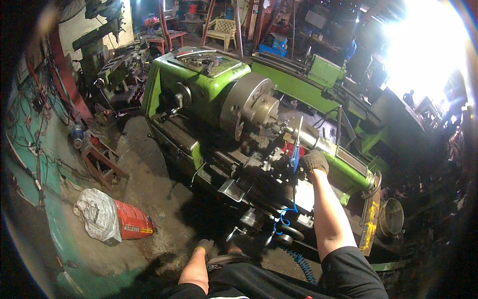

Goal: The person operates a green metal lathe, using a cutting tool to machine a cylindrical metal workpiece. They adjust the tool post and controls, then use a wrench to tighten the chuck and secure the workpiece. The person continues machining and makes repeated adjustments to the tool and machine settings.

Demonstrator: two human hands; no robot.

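Note:
My right hand [315, 162], in a dark knit glove, reaches out over the lathe's carriage, next to the tailstock [338, 155]. Just left of it a blue air blow gun [295, 157] stands with its thin nozzle up and a blue hose hanging below. The glove hides my right fingers, so a grip cannot be made out. Beyond the gun is a red container [289, 149], partly covered. The lathe's large chuck [245, 107] holds a smaller round metal piece [265, 109] facing the tailstock. My left hand [204, 245], also gloved, hangs low by my body, its fingers unclear.
The green headstock [199, 74] rises at the left. Crank handles [237, 233] stick out toward me from the carriage. A red and white sack [113, 217] lies on the floor at left, below hanging cables [37, 129]. A round metal drum [391, 219] stands at right.

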